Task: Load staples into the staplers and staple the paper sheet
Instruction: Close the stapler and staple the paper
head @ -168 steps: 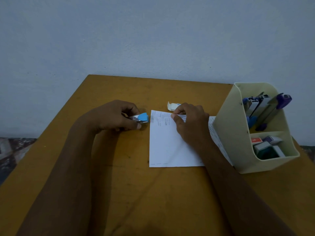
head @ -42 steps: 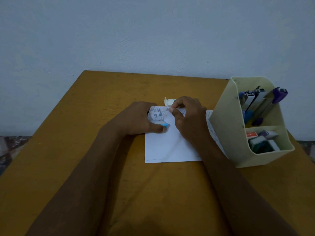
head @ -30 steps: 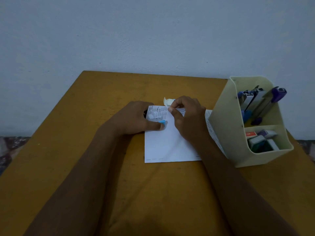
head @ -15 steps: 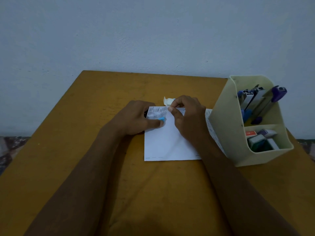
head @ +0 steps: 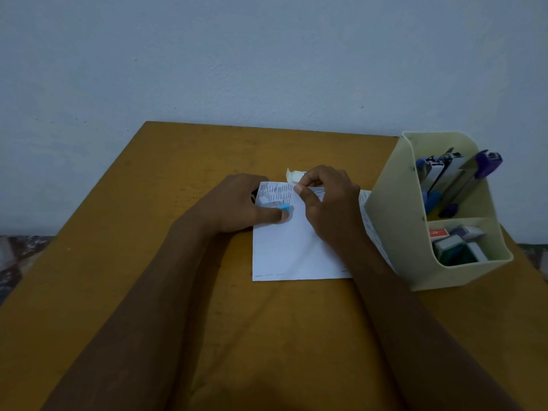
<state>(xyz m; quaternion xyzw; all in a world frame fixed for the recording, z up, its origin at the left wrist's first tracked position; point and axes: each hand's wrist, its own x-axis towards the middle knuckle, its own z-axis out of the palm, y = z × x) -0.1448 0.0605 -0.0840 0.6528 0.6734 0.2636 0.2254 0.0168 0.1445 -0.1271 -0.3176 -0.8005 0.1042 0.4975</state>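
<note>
Left hand (head: 237, 204) is gripping the small stapler (head: 281, 207): fingers curling over it, thumb lying along its near side with the tip at the blue nose. Stapler is lying roughly level with its long axis running left-right and the nose pointing right, sitting over the far-left corner of the paper sheet (head: 292, 250). Only the blue plastic tip and a sliver of pale metal are showing. The rest is hiding under the hand, so can't tell whether the sheet is sitting inside the mouth.

Right hand (head: 330, 212) is pinching the sheet's far edge between thumb and forefinger, just right of the stapler nose. That edge is looking slightly lifted.

Sheet is white, thin and rectangular, lying on the ochre, matte desk (head: 142, 268). Rows of short dark dashes are covering its far strip and running down its right edge. Another short dashed row is sitting at its near-left corner.

A small off-white box (head: 294, 175) with an open flap is sitting just beyond the sheet's far edge, partly hidden by the right fingers.

A cream plastic organiser (head: 391, 232) is standing at the sheet's right edge, which is running up against its wall. Its back compartment is holding a purple stapler (head: 486, 164) and blue-grey staplers (head: 436, 170) on end. Its front compartment is holding little boxes (head: 453, 244) in red, green and white.
</note>
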